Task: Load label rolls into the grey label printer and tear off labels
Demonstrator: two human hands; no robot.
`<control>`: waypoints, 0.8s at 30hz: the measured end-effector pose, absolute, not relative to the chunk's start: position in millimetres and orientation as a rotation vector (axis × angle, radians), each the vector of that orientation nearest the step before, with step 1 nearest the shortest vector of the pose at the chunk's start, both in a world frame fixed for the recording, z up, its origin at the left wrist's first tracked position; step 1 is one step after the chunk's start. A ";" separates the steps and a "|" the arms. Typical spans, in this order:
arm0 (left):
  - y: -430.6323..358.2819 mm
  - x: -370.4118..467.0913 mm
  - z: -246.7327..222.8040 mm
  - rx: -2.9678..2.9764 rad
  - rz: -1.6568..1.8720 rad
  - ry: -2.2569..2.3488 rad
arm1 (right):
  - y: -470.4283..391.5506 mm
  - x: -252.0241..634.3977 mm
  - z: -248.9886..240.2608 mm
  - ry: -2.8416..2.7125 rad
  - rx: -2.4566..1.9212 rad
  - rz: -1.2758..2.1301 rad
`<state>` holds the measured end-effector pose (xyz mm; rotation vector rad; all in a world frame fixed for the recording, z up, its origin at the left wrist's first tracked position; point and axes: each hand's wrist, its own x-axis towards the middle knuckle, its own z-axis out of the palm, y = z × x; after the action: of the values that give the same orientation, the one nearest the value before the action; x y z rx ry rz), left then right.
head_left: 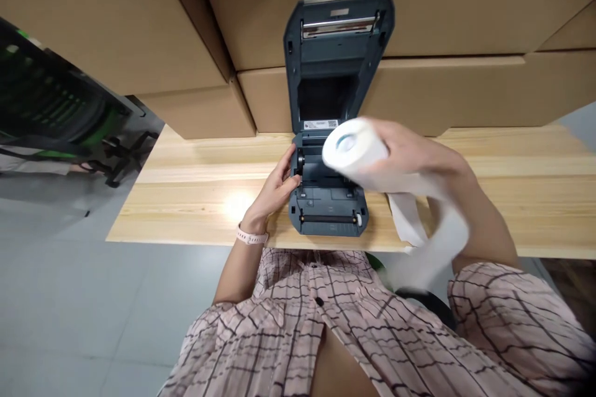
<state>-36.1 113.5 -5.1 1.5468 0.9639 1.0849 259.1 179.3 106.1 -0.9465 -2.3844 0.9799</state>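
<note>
A dark grey label printer (321, 203) stands on the wooden table with its lid (333, 68) raised, so the inside shows. My left hand (277, 189) grips the left side of its base, the thumb near the inner edge. Over the right part of the base, my right hand (405, 152) holds a white paper roll (354, 147) whose round end and core face left. A loose strip (442, 248) trails from the roll, curling below my right forearm and blurred by motion. The far side of the roll is hidden by my right hand.
Brown cardboard boxes (298, 6) stand stacked along the back of the wooden table (195, 198). Another piece of white paper (407, 217) lies near the front edge. At far left are a dark chair base (128, 158) and part of a person.
</note>
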 end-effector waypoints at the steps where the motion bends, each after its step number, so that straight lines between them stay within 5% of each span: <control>1: 113.2 -35.4 -5.0 1.545 1.085 0.955 | 176.8 245.8 114.5 -2.527 -0.918 0.905; 5: 111.6 -33.4 -3.5 1.544 1.061 0.946 | 178.0 202.5 129.0 -2.984 -0.965 0.613; 24: 116.6 -33.9 -7.9 1.627 1.110 0.908 | 188.1 200.4 112.1 -3.054 -0.985 0.621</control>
<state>-33.9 116.6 -7.9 1.6270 0.9084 1.1100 200.4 188.1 112.1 -0.9854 -3.0536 0.6214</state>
